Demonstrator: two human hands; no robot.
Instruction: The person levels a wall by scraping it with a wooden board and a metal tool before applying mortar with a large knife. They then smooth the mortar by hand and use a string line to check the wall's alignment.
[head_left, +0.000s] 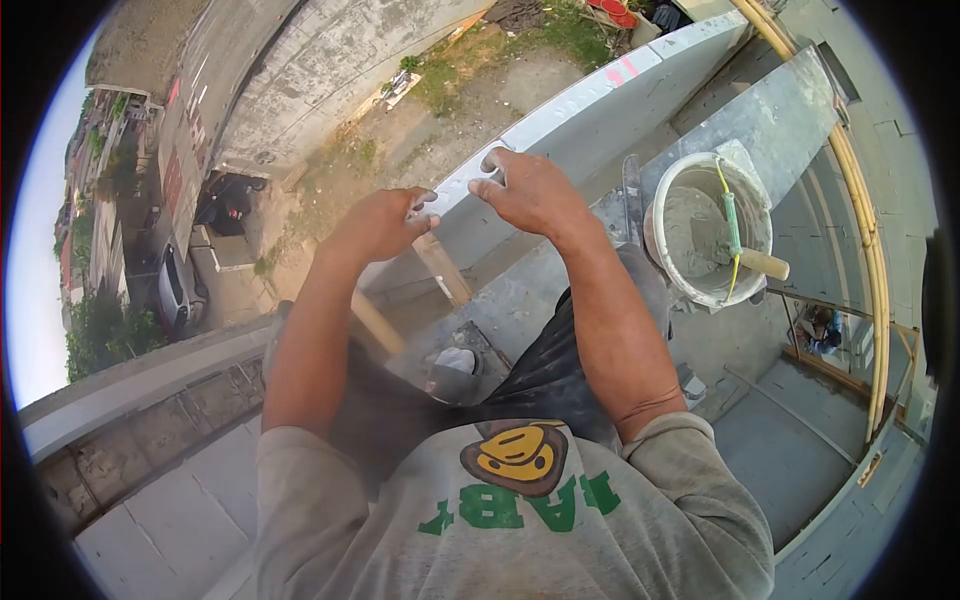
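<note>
My left hand hovers at the near end of a pale block wall, fingers bent and thumb apart from the index finger, with nothing visible between them. Over the wall's white top edge, my right hand has thumb and index finger curved apart in a C shape, likewise with nothing seen in it. Grey dust coats the fingertips of both hands. Right of my right arm stands a mortar bucket. A wooden-handled tool rests in it, and a green line holder with yellow string lies across its mouth.
A grey-smeared plank runs beyond the bucket. Bamboo poles rise at the right. Far below on the left are a parked car and a dirt yard. A person shows at a lower level on the right.
</note>
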